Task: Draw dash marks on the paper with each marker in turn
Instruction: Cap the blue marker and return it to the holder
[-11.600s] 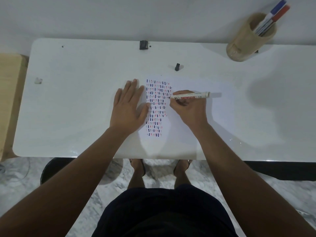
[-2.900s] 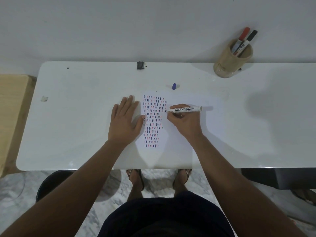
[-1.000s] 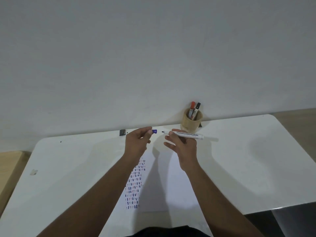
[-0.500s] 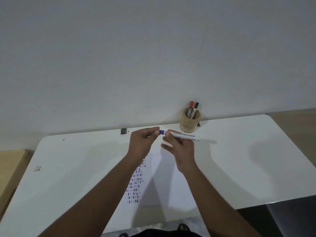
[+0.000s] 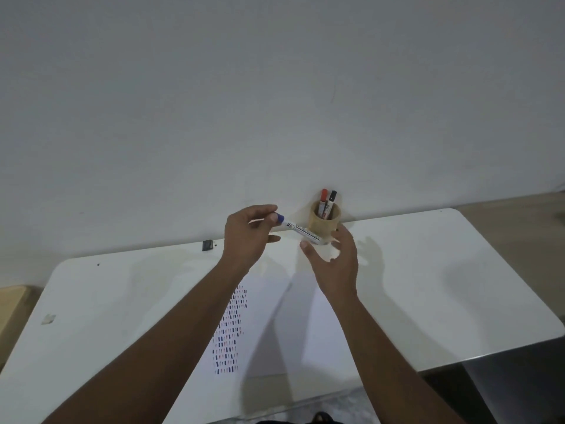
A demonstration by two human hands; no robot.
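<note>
My left hand (image 5: 249, 235) is raised above the table and pinches the blue cap end of a white blue-capped marker (image 5: 302, 231). The marker slants down to the right, toward the wooden cup (image 5: 325, 221). My right hand (image 5: 334, 258) hovers just below the marker's rear end with its fingers spread and nothing gripped. The white paper (image 5: 284, 316) lies on the table under my arms, with a column of blue, red and black dash marks (image 5: 229, 332) along its left side. In the cup stand a red marker (image 5: 323, 198) and a black marker (image 5: 332, 199).
The white table (image 5: 428, 270) runs back to a plain wall. A small black object (image 5: 208, 245) sits at the far edge and a small pale scrap (image 5: 49, 318) at the left. A wooden surface (image 5: 12, 307) adjoins the table's left side.
The blue cap went onto the marker's tip. My right hand has let go of the marker and opened; my left hand now holds it by the cap, nearer the cup.
</note>
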